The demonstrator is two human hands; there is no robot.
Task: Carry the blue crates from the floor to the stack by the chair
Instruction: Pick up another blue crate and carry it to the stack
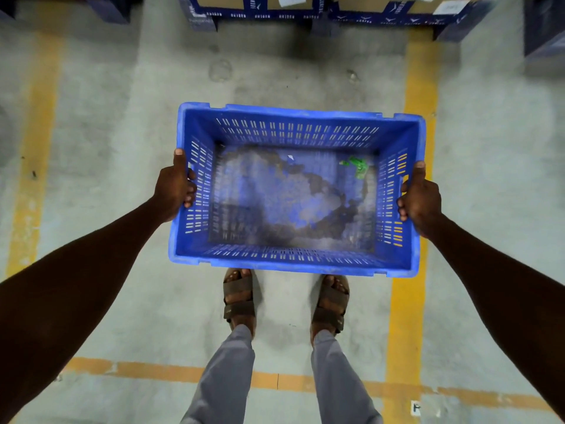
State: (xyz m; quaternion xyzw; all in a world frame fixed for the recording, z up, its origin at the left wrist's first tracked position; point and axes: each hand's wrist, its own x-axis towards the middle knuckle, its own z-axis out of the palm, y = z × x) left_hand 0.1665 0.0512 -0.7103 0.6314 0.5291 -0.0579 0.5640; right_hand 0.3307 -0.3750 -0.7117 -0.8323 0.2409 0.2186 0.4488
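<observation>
A blue slotted plastic crate (293, 117) hangs in front of me above the floor, held level over my feet. My left hand (175, 187) grips its left short wall, thumb on the rim and fingers through the handle slot. My right hand (420, 197) grips the right short wall the same way. The crate's bottom is dusty and stained, with a small green scrap (358, 166) near its far right corner. No chair or crate stack is in view.
Grey concrete floor with yellow painted lines (411, 301) on the right, left and across behind my feet. Blue-and-brown cardboard boxes (253, 7) line the far edge, with more dark boxes (544, 29) at the far right.
</observation>
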